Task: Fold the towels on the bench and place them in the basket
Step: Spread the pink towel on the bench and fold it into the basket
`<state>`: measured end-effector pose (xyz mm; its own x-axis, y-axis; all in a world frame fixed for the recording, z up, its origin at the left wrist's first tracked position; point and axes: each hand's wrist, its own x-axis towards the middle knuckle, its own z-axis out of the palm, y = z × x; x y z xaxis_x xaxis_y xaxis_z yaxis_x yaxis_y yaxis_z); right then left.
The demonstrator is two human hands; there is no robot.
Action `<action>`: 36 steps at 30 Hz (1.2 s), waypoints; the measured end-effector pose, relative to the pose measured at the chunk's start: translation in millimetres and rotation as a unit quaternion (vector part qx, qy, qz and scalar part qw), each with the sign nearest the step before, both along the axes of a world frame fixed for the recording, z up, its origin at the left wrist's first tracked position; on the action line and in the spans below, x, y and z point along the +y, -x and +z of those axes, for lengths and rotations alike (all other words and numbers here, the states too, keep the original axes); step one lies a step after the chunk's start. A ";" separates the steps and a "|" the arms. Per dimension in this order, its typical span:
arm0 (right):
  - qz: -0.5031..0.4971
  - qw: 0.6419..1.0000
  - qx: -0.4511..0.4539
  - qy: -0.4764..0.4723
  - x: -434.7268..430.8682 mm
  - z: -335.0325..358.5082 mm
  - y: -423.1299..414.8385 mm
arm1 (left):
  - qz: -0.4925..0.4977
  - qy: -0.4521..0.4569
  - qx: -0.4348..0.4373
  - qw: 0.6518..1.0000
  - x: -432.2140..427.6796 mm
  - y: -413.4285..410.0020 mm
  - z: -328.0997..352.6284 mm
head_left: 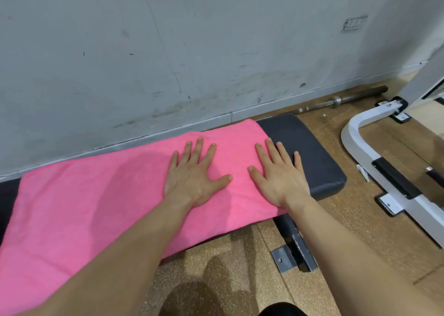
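Observation:
A pink towel (96, 195) lies spread flat along the dark padded bench (312, 152), its near edge hanging over the bench's front. My left hand (194, 174) rests flat on the towel with straight, spread fingers. My right hand (278, 171) lies flat on the towel's right end, its outer fingers reaching past the edge onto the bare bench pad. Neither hand grips the cloth. No basket is in view.
A grey scuffed wall (192, 51) runs right behind the bench. A barbell (348, 100) lies on the brown floor by the wall. A white machine frame (374, 162) stands at the right. The bench's metal foot (295, 253) sticks out below the pad.

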<state>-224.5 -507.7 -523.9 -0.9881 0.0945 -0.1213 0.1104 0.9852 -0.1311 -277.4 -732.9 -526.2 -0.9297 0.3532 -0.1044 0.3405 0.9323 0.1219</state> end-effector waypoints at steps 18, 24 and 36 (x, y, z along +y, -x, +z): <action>0.133 0.973 0.112 0.153 -217.7 45.4 -76.3 | 0.286 -0.174 0.100 0.937 -189.4 -134.4 38.1; 0.234 0.947 0.118 0.185 -303.4 31.3 -98.3 | 0.392 -0.143 0.097 0.903 -258.8 -167.7 24.4; 0.353 0.916 0.088 0.168 -385.4 22.1 -105.5 | 0.342 -0.251 0.089 0.901 -319.6 -169.2 21.0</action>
